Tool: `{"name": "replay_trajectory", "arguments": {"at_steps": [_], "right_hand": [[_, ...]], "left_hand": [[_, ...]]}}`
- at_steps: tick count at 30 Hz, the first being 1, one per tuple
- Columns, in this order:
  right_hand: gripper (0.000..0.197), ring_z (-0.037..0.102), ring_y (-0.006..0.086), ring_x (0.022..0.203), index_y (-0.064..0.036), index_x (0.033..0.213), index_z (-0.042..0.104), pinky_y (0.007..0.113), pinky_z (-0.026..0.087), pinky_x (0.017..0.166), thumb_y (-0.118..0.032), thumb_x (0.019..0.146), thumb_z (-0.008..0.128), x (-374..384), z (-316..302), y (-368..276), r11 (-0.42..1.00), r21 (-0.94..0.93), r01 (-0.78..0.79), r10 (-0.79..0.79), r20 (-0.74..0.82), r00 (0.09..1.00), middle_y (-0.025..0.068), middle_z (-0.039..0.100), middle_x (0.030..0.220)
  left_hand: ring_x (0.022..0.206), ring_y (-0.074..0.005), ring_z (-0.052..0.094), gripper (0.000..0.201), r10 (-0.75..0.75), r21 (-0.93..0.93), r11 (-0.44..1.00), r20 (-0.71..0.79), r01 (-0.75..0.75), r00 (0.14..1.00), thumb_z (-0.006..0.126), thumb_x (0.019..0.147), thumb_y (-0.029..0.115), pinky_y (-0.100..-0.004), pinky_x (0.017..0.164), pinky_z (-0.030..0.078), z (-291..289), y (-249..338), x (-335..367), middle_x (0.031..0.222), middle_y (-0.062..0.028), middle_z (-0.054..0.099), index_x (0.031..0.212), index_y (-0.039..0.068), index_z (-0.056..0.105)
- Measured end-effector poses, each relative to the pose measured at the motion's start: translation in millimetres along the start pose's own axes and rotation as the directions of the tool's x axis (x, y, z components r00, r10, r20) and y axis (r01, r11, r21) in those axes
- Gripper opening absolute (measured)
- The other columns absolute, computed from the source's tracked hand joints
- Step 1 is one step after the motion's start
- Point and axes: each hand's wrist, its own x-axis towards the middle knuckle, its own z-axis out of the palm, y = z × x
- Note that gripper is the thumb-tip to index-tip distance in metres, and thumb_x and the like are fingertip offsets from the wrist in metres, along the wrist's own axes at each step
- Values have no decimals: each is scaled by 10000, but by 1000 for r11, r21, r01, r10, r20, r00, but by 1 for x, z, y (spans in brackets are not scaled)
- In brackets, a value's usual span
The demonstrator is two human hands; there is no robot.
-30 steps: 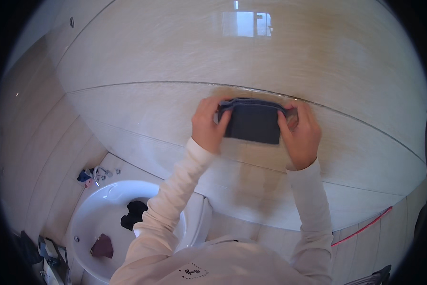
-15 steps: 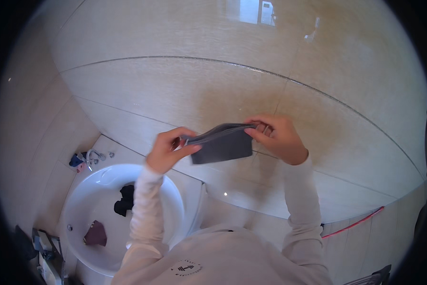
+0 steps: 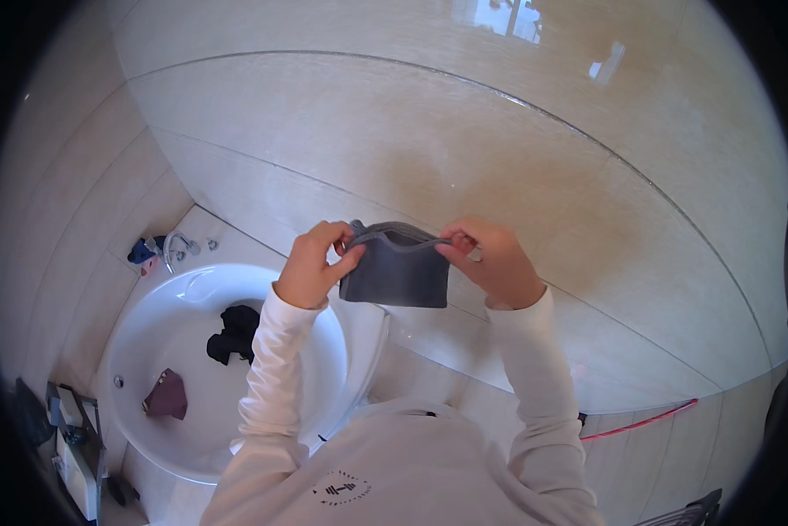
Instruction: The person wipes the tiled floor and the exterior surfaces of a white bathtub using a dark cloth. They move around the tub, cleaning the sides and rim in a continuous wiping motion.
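My left hand (image 3: 313,263) pinches the upper left corner of the grey cloth (image 3: 394,279), thumb on the near face, fingers curled behind the edge. My right hand (image 3: 492,260) grips the upper right corner the same way. Both grips are narrow, closed on the cloth. The cloth is suspended between my fingers. Its upper edge forms an open mouth: the near lip sags at mid-span, the far lip arches above it. The lower edge hangs free, nearly straight, below the level of my fingertips.

Pale sleeves (image 3: 276,377) cover both forearms up to the wrists. My shirt (image 3: 394,456), with a small dark print, is below and between the hands.

The wall (image 3: 499,158) of glossy beige panels is beyond my fingers; a bright reflection shows high on it. The white tub (image 3: 210,412) is below and left of my left fingers. Inside it, the black cloth (image 3: 234,335) lies nearer to my left hand and the maroon cloth (image 3: 166,396) farther left, the two apart. The tap (image 3: 179,245) is left of my left hand, beyond the tub rim. The red strip (image 3: 644,421) is below and right of my right fingers, along the wall base.
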Motion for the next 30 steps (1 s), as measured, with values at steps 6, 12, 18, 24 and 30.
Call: {"name": "replay_trajectory", "arguments": {"at_steps": [6,12,18,24,30], "right_hand": [[150,656,155,727,-8,915,654,282,518,670,-45,823,766,0,-14,-11,998,69,3,2,-70,998,70,684,815],[140,647,121,724,-5,945,699,248,490,621,-63,836,765,-8,-59,-30,994,-50,-94,64,-418,906,63,699,803],[152,633,108,656,-19,959,714,229,465,557,-109,849,769,4,-144,-11,983,-168,-69,-70,-699,711,78,702,789],[220,698,152,714,-20,1068,658,254,528,589,-36,859,726,-4,-156,22,998,-68,-12,-39,-702,711,100,677,902],[329,715,164,807,-2,1172,581,264,556,648,30,860,681,-65,-142,31,996,31,84,-40,-686,726,134,636,1067]], "left_hand": [[730,-134,500,155,61,-283,954,-147,-101,987,658,916,124,-272,686,429,5,-6,3,793,-40,588,929,-1,566],[865,-244,585,199,194,36,977,-567,-211,801,709,877,133,-339,757,457,56,56,52,936,-103,647,1048,53,646],[792,-240,519,180,445,370,895,-794,-251,414,754,847,184,-351,722,443,114,148,137,811,-72,519,1006,106,725],[592,-168,477,161,159,9,957,-853,-290,497,714,897,166,-304,578,435,177,182,178,717,-28,504,1043,100,732],[883,-278,520,236,268,211,954,-918,-213,293,572,981,173,-413,804,403,218,180,201,944,-82,569,1203,117,629]]}}
